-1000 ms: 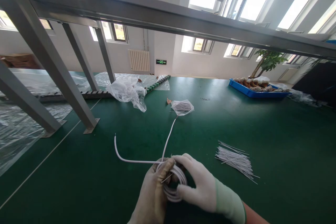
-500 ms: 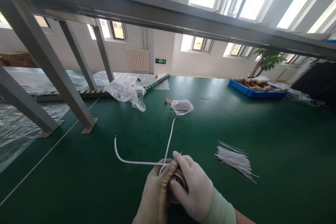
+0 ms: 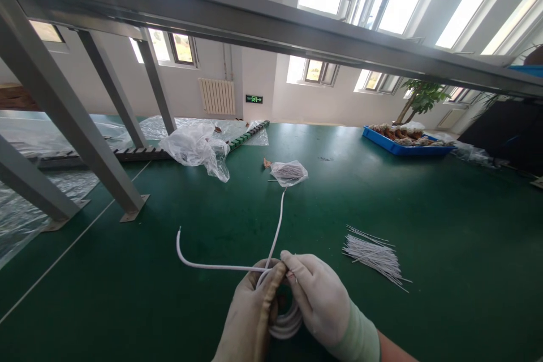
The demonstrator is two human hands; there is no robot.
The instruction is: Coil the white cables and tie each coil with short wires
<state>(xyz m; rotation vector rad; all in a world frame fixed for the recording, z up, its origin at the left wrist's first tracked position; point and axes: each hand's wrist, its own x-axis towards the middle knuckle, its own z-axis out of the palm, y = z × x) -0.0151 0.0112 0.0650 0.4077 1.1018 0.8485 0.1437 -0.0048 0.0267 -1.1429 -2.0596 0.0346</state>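
Note:
A coil of white cable (image 3: 287,325) is gripped in my gloved left hand (image 3: 250,311), the thumb lying over its upper side. One cable end (image 3: 199,264) runs out left and bends upward at its tip. Another length (image 3: 278,226) stretches away from me across the green surface. My gloved right hand (image 3: 320,297) is closed in a pinch against the coil's top, beside the left thumb. Whatever lies between those fingertips is too small and hidden to name. To the right lies a loose pile of thin white ties (image 3: 375,254).
A clear bag of thin strips (image 3: 289,171) lies ahead, with crumpled plastic (image 3: 197,144) farther left. Grey metal legs (image 3: 102,141) stand at left under a long crossbeam (image 3: 271,22). A blue tray (image 3: 403,148) sits at the far right.
The right thumb has moved up out of the coil's middle to meet the fingers at its top. More of the coil's lower loops now show. The view has shifted slightly.

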